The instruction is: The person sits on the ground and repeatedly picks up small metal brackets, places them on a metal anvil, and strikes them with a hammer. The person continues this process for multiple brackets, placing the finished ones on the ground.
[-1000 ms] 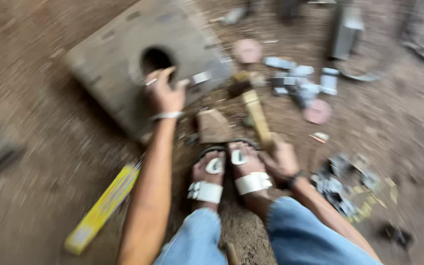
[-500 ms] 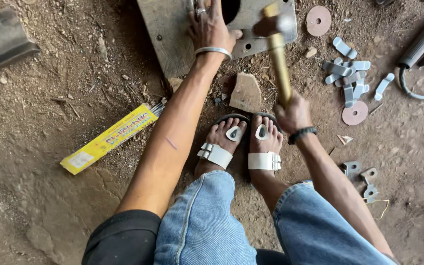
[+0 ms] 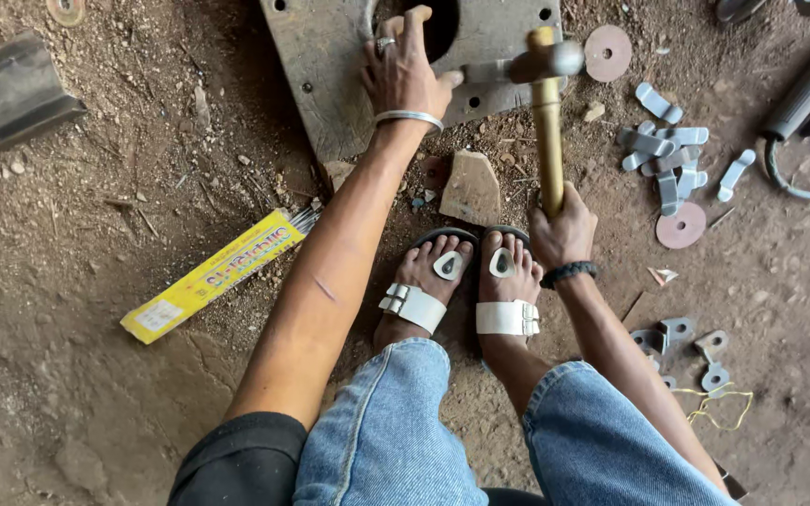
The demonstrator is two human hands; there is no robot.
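Left hand (image 3: pixel 405 80) rests flat on the steel plate (image 3: pixel 330 66), fingers spread beside its round hole, steadying it on the dirt floor. Right hand (image 3: pixel 562 225) grips the hammer (image 3: pixel 546 112) handle, fingers fully closed, head over the plate's near edge.

Only one package in view: a long, flat yellow box (image 3: pixel 213 275) lay at an angle on the dirt, off to the person's left side. It had printing along its length and a pale label patch at its lower end. Thin grey rods poked out of its open upper end.
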